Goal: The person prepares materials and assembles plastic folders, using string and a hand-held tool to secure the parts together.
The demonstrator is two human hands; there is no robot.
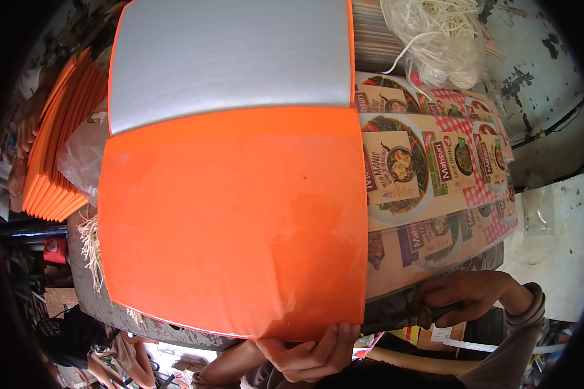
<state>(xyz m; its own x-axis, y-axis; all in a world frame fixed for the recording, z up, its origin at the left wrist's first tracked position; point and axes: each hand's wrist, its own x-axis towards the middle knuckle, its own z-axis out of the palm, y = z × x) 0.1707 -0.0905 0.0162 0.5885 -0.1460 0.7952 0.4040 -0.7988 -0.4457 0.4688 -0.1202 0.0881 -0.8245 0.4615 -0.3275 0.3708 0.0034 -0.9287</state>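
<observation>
A large glossy orange sheet (227, 220) lies in front of me. It reaches the near edge of the dark worktop. Above it is a grey panel (230, 58) with orange edging. My left hand (315, 353) is closed on the sheet's near right corner, with the fingers curled over the edge and the thumb side partly hidden. To the right, my right hand (461, 295) grips a long, thin, dark tool (402, 322). Its tip points left toward the sheet's corner and my left fingers. The exact kind of tool cannot be made out.
Printed sheets with food pictures (435, 162) are stacked right of the orange sheet. White cord (441, 39) in clear plastic sits behind them. Folded orange pieces (61, 142) stand at left, near pale string ends (91, 253). Another person (78, 337) is at lower left.
</observation>
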